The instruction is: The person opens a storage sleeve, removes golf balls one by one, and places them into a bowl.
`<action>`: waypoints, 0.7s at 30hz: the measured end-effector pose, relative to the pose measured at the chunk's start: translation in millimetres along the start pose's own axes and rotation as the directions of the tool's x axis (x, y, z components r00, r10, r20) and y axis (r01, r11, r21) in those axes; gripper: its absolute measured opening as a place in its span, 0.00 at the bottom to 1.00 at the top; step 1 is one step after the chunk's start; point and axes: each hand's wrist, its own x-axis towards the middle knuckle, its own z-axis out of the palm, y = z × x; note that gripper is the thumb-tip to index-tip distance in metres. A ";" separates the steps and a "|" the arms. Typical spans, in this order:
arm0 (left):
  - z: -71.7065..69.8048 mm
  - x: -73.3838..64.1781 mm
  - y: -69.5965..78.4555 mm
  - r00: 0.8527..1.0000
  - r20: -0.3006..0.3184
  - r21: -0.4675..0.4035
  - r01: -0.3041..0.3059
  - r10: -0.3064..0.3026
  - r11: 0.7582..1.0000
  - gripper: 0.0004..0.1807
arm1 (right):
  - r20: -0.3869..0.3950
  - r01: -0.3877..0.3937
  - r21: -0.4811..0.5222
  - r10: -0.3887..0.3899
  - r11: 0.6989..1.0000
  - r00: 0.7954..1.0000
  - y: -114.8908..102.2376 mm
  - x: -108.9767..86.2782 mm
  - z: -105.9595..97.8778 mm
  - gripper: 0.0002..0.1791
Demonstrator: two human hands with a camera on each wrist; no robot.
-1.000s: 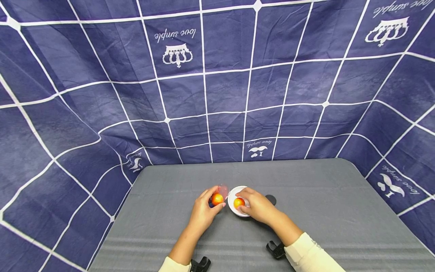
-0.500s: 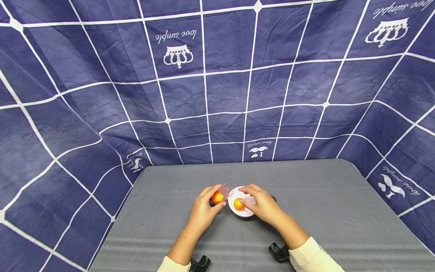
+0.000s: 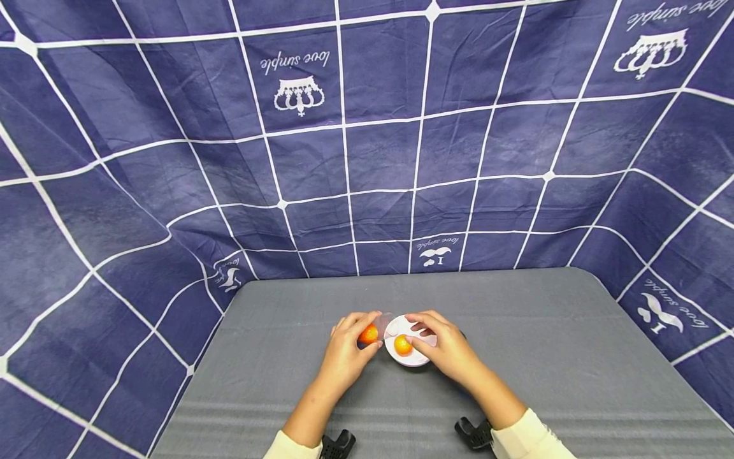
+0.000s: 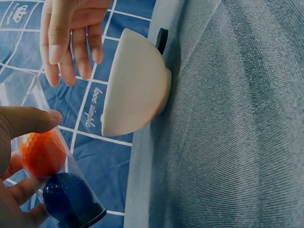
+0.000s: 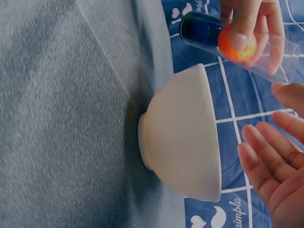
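My left hand (image 3: 344, 354) grips a clear tube (image 4: 28, 92) holding an orange ball (image 4: 43, 153) above a dark blue ball (image 4: 67, 195). The tube leans, its clear end towards the bowl and its dark base lower. A white bowl (image 3: 410, 363) stands upright on the table just right of it, and another orange ball (image 3: 403, 345) lies inside. Over the bowl's right side hovers my right hand (image 3: 455, 354). Its fingers are relaxed and hold nothing, as the right wrist view shows. The ball in the bowl is hidden in both wrist views.
A dark flat disc (image 4: 162, 41) sits beyond the bowl, mostly hidden behind my right hand in the head view. Under everything is a grey cloth-covered table (image 3: 275, 382). A blue checked curtain (image 3: 378, 159) rises behind and at both sides.
My right hand has drawn back from the orange ball in the bowl, slightly right, with its fingers spreading. My left hand keeps the tube nearly in place, turning it a little.
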 end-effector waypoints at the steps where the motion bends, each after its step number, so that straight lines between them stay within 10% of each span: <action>1: 0.0 0.2 0.5 1.000 -0.006 0.015 -0.012 0.012 1.000 0.31 | 0.003 -0.009 0.021 0.009 1.000 1.000 -0.6 -0.5 0.2 0.21; 21: -0.2 2.6 7.0 0.981 0.002 0.226 -0.189 0.194 0.955 0.32 | 0.067 -0.105 0.300 0.089 0.948 0.994 -9.2 -8.5 1.6 0.24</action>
